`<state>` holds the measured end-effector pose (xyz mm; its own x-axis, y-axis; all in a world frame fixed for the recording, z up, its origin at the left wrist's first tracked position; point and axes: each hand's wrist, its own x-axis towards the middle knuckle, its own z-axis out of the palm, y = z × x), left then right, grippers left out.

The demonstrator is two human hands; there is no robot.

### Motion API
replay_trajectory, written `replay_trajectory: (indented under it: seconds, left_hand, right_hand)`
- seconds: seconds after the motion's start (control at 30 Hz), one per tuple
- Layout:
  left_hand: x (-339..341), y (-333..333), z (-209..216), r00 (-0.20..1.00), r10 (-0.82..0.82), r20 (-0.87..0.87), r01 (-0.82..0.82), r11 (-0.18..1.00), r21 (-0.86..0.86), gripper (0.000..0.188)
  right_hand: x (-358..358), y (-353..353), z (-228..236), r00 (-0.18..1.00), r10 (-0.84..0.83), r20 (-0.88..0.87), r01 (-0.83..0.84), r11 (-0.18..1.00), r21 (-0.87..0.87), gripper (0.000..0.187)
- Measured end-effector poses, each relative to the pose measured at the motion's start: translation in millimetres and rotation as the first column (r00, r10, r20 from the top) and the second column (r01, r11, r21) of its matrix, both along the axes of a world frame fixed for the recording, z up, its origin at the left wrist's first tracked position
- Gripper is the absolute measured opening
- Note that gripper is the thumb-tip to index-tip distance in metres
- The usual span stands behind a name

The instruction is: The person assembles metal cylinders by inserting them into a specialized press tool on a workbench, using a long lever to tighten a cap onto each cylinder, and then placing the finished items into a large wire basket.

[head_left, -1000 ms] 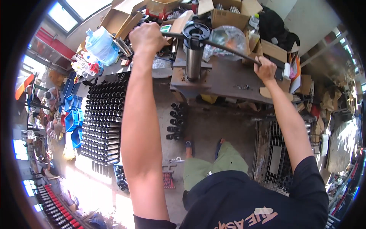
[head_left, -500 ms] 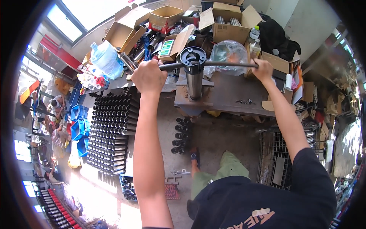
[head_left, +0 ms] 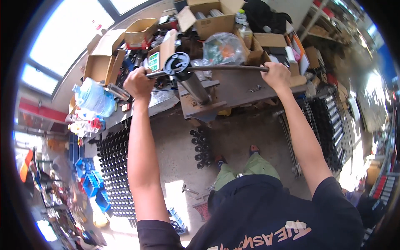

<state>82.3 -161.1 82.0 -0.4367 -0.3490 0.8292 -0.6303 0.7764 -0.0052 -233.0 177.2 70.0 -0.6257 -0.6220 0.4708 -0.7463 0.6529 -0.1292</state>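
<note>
A worker in a black T-shirt point(head_left: 266, 208) and green trousers point(head_left: 260, 167) stands with both arms stretched over a cluttered desk point(head_left: 241, 85), each hand at one end of a long dark bar point(head_left: 227, 67). The grip of the left hand point(head_left: 140, 84) is clamped around the bar's shorter side; that of the right hand point(head_left: 276, 76) is closed on the far end of its longer side. Between them, the bar meets the round black cap point(head_left: 176, 63) of a metal cylinder point(head_left: 195, 88), which stands at the desk's near corner. Just behind the bar sits a clear plastic bag point(head_left: 224, 50); a bluish water jug point(head_left: 95, 99) rests to the left. Open cardboard boxes point(head_left: 214, 26) crowd the back. On the floor below, a small cluster of black tubes point(head_left: 201, 148) stands near the desk, with longer rows of tubes point(head_left: 116, 175) and blue crates point(head_left: 92, 183) farther left. Bright windows point(head_left: 62, 41) line the wall beyond.
</note>
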Motion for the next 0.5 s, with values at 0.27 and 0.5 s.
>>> replay_trajectory:
  seconds: [0.27, 0.5]
  left_hand:
    - [-12.4, -2.4, 20.6, 0.966, 0.043, 0.254, -0.078, 0.989, 0.127, 0.02]
    - [-96.2, 197.2, 6.0, 0.424, -0.495, 0.759, 0.572, 0.796, 0.2, 0.032]
  right_hand:
    - [54.8, 48.9, -1.3, 0.994, -0.024, 0.106, 0.029, 0.998, -0.048, 0.025]
    - [1.2, 32.5, -4.0, 0.981, 0.178, 0.076, -0.137, 0.918, -0.372, 0.024]
